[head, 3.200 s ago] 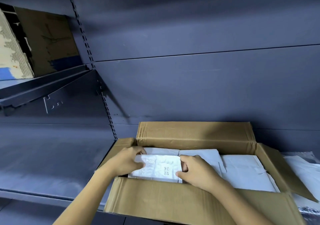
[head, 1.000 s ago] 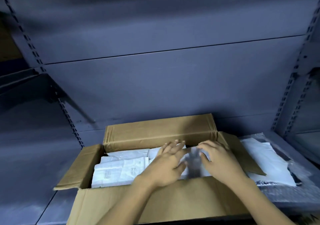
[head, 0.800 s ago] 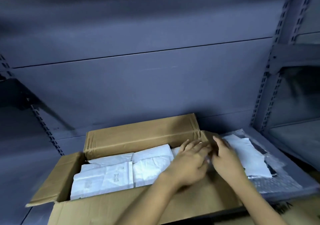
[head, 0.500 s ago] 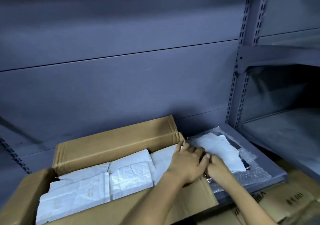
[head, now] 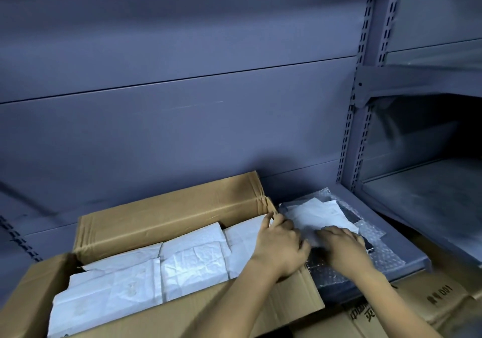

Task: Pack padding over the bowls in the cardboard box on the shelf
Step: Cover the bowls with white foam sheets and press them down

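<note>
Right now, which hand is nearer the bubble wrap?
Right. The right hand lies over the bubble wrap; the left hand is beside it, at the edge of the box.
</note>
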A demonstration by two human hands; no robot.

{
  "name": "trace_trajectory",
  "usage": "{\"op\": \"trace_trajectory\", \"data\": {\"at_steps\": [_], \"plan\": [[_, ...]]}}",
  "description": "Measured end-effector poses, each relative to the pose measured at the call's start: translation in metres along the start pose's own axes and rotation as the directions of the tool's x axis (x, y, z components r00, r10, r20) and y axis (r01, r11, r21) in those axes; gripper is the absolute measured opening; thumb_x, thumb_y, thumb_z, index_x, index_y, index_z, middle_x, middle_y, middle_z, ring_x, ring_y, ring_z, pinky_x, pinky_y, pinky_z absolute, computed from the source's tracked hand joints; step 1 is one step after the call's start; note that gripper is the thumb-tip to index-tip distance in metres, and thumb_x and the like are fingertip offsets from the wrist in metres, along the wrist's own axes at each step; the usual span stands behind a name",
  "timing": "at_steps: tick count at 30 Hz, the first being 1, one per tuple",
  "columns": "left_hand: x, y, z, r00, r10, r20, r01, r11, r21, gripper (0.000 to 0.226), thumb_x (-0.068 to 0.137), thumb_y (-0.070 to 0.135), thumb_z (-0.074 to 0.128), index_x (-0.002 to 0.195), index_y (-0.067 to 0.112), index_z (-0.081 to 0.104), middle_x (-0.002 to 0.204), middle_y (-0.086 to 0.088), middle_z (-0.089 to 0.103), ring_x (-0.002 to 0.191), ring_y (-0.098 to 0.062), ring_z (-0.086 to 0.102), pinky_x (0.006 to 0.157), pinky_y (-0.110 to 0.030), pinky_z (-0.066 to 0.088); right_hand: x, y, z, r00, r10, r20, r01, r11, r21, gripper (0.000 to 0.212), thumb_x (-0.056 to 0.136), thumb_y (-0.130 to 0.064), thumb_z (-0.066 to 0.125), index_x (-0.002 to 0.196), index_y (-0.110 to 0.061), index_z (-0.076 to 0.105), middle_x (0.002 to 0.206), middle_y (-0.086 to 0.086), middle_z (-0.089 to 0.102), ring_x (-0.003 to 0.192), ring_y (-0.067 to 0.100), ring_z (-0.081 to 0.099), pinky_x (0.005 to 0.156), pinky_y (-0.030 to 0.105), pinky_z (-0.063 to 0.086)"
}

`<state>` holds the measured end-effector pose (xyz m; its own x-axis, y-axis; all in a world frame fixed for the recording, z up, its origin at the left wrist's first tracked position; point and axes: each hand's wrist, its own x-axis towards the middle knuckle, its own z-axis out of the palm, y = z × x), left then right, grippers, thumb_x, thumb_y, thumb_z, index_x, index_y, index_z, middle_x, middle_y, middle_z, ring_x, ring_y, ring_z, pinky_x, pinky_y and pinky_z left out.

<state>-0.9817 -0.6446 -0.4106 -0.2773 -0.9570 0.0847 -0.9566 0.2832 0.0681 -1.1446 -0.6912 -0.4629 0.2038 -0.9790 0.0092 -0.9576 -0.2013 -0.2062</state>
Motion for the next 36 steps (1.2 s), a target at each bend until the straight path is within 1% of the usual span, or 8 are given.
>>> {"op": "trace_trajectory", "data": {"at_steps": [6,8,11,18,25,30,33,36], "plan": [[-0.001,-0.001,-0.001,0.999,-0.026,0.029,0.027,0.999,-0.02,0.056,0.094,0.041,0.024,0.116,0.009,0.064,0.126,-0.008,0.057,0.13,-0.022,0.033,0.119,-0.042,0.009,-0.001,-0.005,-0.016,0.966,0.168,-0.197,-0.091,0.933,0.349,0.034,0.092,-0.011,0.044,0.122,-0.019,0.057,0.096,0.01,0.067,0.072,0.029,0.059,0.06,0.033,0.046],[-0.001,-0.001,0.0,0.999,-0.029,0.033,0.03,0.999,-0.016,0.063,0.087,0.044,0.019,0.113,0.008,0.065,0.123,-0.008,0.058,0.129,-0.022,0.035,0.119,-0.042,0.011,-0.001,-0.006,-0.024,0.916,0.235,-0.325,-0.067,0.888,0.455,0.028,0.092,-0.005,0.045,0.117,-0.008,0.058,0.064,0.009,0.056,0.05,0.025,0.048,0.046,0.031,0.036],[-0.001,0.0,0.001,0.999,-0.027,0.027,0.028,0.999,-0.023,0.064,0.086,0.044,0.019,0.113,0.009,0.065,0.123,-0.008,0.058,0.129,-0.021,0.035,0.118,-0.042,0.011,0.001,-0.003,-0.034,0.877,0.256,-0.407,-0.057,0.896,0.44,0.027,0.088,0.002,0.047,0.112,-0.002,0.059,0.054,0.002,0.043,0.045,0.022,0.04,0.048,0.031,0.032],[-0.003,0.001,-0.001,0.999,-0.036,0.021,0.037,0.999,-0.024,0.065,0.086,0.043,0.019,0.115,0.007,0.064,0.126,-0.01,0.057,0.13,-0.022,0.034,0.119,-0.042,0.012,0.001,-0.01,-0.021,0.982,-0.018,0.189,-0.027,0.972,0.231,0.026,0.093,-0.035,0.047,0.108,-0.022,0.065,0.108,0.006,0.068,0.09,0.023,0.061,0.074,0.029,0.048],[-0.005,0.002,-0.003,0.999,-0.034,0.032,0.036,0.999,-0.038,0.067,0.082,0.044,0.017,0.113,0.008,0.065,0.126,-0.01,0.057,0.131,-0.022,0.034,0.119,-0.043,0.012,0.002,-0.007,-0.024,0.929,-0.078,0.361,-0.02,0.966,0.259,0.008,0.086,-0.02,0.053,0.082,-0.018,0.06,0.094,0.007,0.065,0.091,0.025,0.059,0.063,0.024,0.039],[-0.005,0.002,-0.003,0.999,-0.032,0.044,0.034,0.998,-0.045,0.062,0.087,0.041,0.019,0.113,0.006,0.064,0.125,-0.01,0.057,0.131,-0.022,0.033,0.118,-0.042,0.011,-0.006,-0.01,-0.037,0.989,0.143,0.03,-0.136,0.834,0.534,0.031,0.095,-0.005,0.037,0.115,-0.011,0.061,0.102,0.02,0.063,0.085,0.031,0.059,0.069,0.032,0.045],[-0.004,0.002,-0.003,0.999,-0.02,0.032,0.021,0.998,-0.051,0.066,0.082,0.041,0.017,0.112,0.007,0.065,0.124,-0.009,0.057,0.131,-0.021,0.033,0.118,-0.042,0.011,-0.01,-0.013,-0.054,0.947,0.234,-0.219,-0.032,0.749,0.662,0.022,0.096,-0.004,0.035,0.099,-0.014,0.054,0.079,0.017,0.057,0.076,0.034,0.052,0.076,0.041,0.047],[-0.004,0.002,0.0,1.0,-0.018,0.022,0.02,0.996,-0.086,0.066,0.081,0.041,0.016,0.109,0.007,0.066,0.119,-0.009,0.059,0.128,-0.022,0.035,0.117,-0.04,0.014,-0.019,-0.027,-0.076,0.924,0.183,-0.336,0.11,0.713,0.693,0.029,0.095,-0.005,0.034,0.088,-0.025,0.053,0.062,-0.001,0.042,0.059,0.019,0.042,0.06,0.032,0.041]]}}
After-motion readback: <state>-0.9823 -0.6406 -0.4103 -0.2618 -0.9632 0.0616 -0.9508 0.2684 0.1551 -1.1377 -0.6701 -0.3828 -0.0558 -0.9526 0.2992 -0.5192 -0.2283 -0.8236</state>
